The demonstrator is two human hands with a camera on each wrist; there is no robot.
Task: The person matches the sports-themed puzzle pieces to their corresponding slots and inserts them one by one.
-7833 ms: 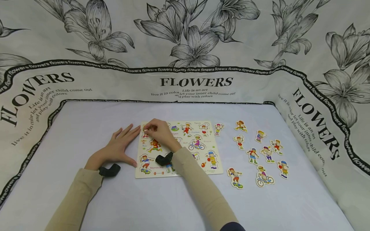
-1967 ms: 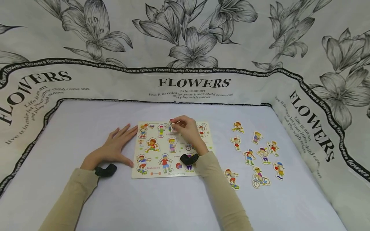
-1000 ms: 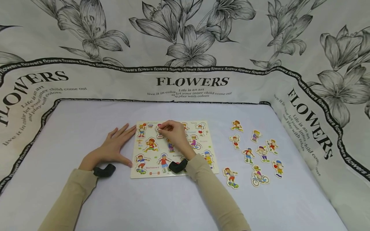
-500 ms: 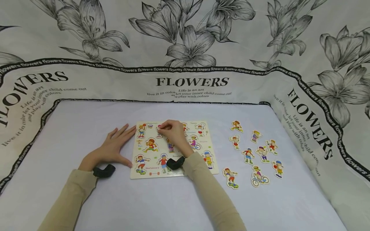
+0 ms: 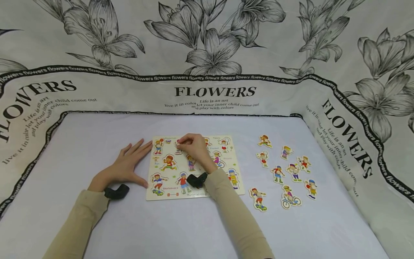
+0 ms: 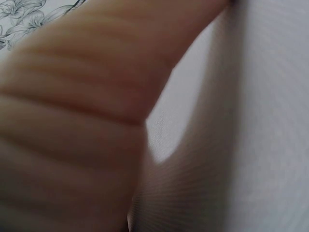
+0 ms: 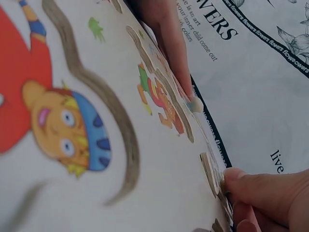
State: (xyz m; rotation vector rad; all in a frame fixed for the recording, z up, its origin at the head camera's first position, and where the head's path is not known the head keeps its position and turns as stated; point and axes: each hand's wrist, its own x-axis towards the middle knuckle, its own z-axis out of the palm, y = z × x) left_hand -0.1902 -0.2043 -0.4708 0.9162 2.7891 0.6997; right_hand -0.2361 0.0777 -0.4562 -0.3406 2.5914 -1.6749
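Observation:
A pale puzzle board [image 5: 176,182] printed with children playing sports lies on the white table. My right hand [image 5: 195,149] pinches a small child-figure puzzle piece [image 5: 178,151] over the second recess of its top row; fingers cover part of the piece. In the right wrist view, the thumb and fingers of the right hand [image 7: 270,195] meet right at the board's surface. My left hand [image 5: 127,167] lies spread flat, fingertips and thumb at the board's left edge. Close up in the left wrist view, the left hand [image 6: 87,111] fills much of the picture.
Several loose puzzle pieces are scattered right of the board, among them a cyclist [image 5: 291,198], a skateboarder [image 5: 258,199] and a runner [image 5: 265,141]. A flower-printed cloth [image 5: 215,95] rises behind the table. Each wrist wears a black camera [image 5: 117,191].
The loose piece beside the board's upper right corner has been picked up. My right hand has brought it left to the second top recess and shifts only slightly there. The left hand stays.

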